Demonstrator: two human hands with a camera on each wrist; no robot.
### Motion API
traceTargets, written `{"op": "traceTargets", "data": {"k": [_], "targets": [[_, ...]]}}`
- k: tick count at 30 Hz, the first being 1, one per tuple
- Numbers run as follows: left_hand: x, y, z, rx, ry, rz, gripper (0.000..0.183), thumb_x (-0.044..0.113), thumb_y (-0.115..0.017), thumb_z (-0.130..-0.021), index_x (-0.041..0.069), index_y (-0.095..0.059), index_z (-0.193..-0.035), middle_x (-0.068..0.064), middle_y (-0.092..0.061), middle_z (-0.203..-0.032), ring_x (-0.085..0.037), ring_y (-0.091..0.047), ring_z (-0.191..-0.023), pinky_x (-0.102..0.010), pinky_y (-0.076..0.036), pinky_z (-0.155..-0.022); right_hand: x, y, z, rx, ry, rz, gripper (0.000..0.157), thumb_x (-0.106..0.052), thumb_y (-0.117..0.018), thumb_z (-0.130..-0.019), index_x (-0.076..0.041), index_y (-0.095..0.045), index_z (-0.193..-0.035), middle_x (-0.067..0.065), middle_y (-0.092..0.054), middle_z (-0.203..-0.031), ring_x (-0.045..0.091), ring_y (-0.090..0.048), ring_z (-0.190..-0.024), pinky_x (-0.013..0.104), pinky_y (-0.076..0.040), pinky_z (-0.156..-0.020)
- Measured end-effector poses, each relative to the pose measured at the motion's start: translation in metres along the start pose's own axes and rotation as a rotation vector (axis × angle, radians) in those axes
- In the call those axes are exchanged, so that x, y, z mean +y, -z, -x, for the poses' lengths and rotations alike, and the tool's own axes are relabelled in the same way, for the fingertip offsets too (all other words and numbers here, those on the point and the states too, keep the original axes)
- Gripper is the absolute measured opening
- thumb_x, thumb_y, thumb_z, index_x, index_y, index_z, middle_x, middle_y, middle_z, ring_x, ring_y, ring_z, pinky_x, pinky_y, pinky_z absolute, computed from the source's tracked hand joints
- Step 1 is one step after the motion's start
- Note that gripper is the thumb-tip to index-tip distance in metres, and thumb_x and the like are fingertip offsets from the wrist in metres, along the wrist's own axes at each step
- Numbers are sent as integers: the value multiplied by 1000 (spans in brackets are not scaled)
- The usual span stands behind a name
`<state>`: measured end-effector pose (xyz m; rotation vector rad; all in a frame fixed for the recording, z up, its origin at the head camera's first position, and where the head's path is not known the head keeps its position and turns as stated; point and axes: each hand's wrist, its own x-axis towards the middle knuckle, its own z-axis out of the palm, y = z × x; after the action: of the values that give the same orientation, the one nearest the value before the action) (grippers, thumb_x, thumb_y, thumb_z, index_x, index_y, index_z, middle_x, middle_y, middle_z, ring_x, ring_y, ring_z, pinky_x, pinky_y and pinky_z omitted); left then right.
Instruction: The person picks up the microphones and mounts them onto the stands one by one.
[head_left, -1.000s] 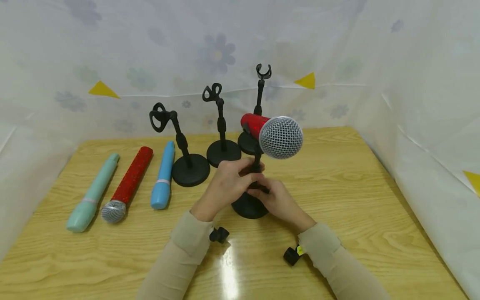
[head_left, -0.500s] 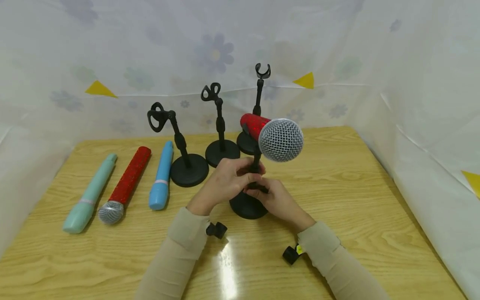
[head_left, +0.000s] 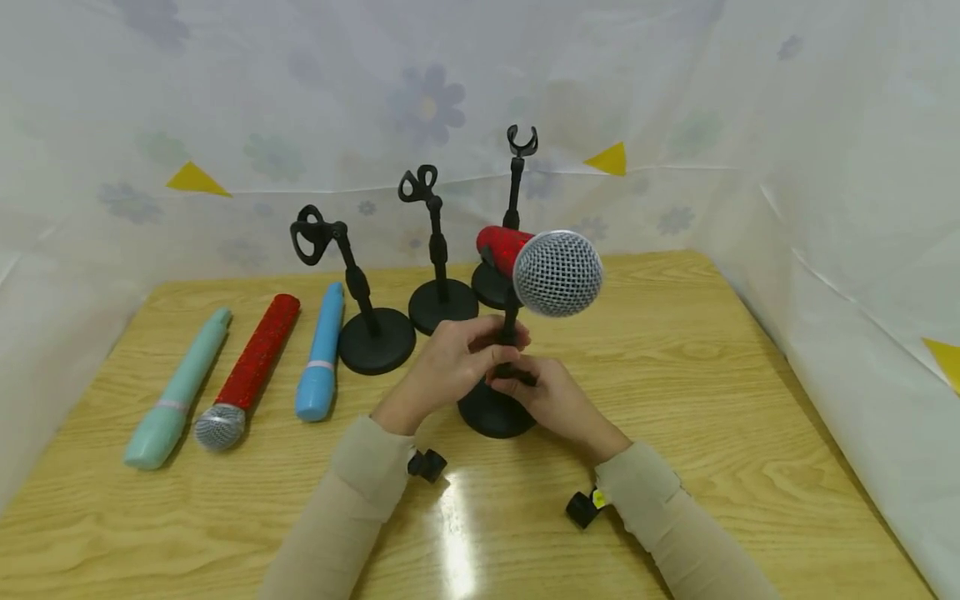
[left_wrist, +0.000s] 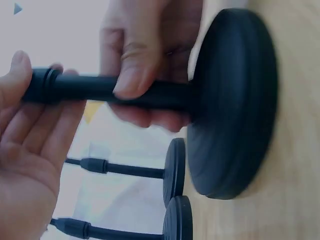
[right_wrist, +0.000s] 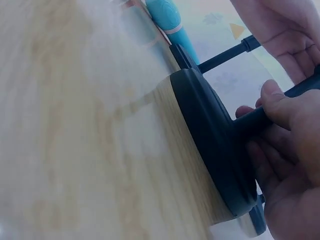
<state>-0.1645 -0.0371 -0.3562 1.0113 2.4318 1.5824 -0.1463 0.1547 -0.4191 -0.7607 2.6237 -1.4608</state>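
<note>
A red microphone (head_left: pixel 504 247) with a silver mesh head sits in the clip of a black desktop microphone stand (head_left: pixel 495 410), its head facing the camera. My left hand (head_left: pixel 444 365) holds the collar of the stand's pole; in the left wrist view the thumb and fingers (left_wrist: pixel 42 135) lie around it. Lower down, just above the round base, my right hand (head_left: pixel 558 400) pinches the pole between thumb and fingers. The right wrist view shows the base (right_wrist: pixel 207 140) close to the wood; whether it touches all round, I cannot tell.
Left on the wooden table (head_left: pixel 712 433) lie a mint microphone (head_left: pixel 176 387), a red glitter microphone (head_left: pixel 258 354) and a blue microphone (head_left: pixel 322 350). Three black stands with bare clips, a left one (head_left: pixel 375 340), a middle one (head_left: pixel 442 307) and a rear one (head_left: pixel 491 283), stand behind.
Both hands keep their hold on the stand. The held microphone's head dipped slightly, then rose again. The whole head view has shifted a little, with things appearing slightly farther left.
</note>
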Motion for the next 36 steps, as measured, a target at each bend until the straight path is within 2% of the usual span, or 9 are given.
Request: {"op": "traceTargets", "data": {"k": [3,6,10,15,18,21,24,27,36], "targets": [[0,-3,5,4,15,-66,25,21,-61,-101,10,-68,-123,-5,-74,-117,-14,-72,-107,-29,-60,-90,-3,0,1,13,38,99,26,-17,-68,-97,-13,-70,-122,3,-73,-121,16,-69,-111,33,-59,-95],[0,-3,12,-40,35,-226,26,26,-55,-104,11,-65,-122,-5,-73,-115,-16,-72,-104,-32,-61,-86,-7,2,5,11,94,248,32,-16,-70,-96,-7,-68,-127,8,-70,-127,23,-67,-118,39,-58,-97],[-4,-3,24,-144,71,-434,36,29,-54,-105,7,-59,-133,-10,-68,-130,-23,-66,-121,-38,-57,-100,-11,4,18,-52,166,453,46,-17,-73,-94,1,-62,-134,17,-59,-140,31,-61,-129,44,-55,-103],[-6,-11,44,-321,135,-681,68,39,-54,-102,-6,-40,-151,-23,-39,-158,-34,-42,-147,-42,-42,-118,-23,0,34,-157,204,725,68,-26,-68,-96,13,-42,-146,28,-40,-155,41,-46,-142,48,-47,-112],[-4,-21,52,-360,59,-922,70,42,-52,-102,-10,-42,-148,-26,-40,-156,-35,-43,-146,-40,-43,-118,-28,-5,39,-177,208,863,69,-29,-63,-100,17,-39,-145,32,-36,-155,44,-42,-144,48,-44,-115],[-4,-32,56,-320,-59,-1182,66,44,-50,-103,-9,-49,-143,-25,-49,-150,-33,-50,-141,-35,-46,-115,-31,-7,41,-164,203,921,66,-28,-62,-101,17,-40,-145,32,-38,-155,43,-43,-143,46,-44,-115],[-3,-37,57,-285,-130,-1358,64,46,-50,-102,-5,-54,-141,-22,-55,-146,-28,-54,-138,-31,-46,-114,-32,-8,42,-149,194,923,66,-28,-63,-100,17,-42,-144,32,-39,-154,42,-44,-143,45,-45,-115],[-3,-37,58,-289,-147,-1406,65,48,-49,-102,-4,-55,-141,-19,-56,-146,-26,-53,-139,-31,-45,-115,-31,-7,42,-150,190,912,65,-28,-62,-100,17,-42,-144,32,-39,-154,43,-44,-143,46,-45,-114],[-1,-37,55,-315,-129,-1362,65,46,-51,-101,-5,-54,-141,-20,-56,-146,-27,-52,-140,-32,-44,-116,-30,-6,41,-190,117,871,67,-30,-60,-101,16,-40,-146,31,-37,-156,43,-41,-145,48,-44,-115]]}}
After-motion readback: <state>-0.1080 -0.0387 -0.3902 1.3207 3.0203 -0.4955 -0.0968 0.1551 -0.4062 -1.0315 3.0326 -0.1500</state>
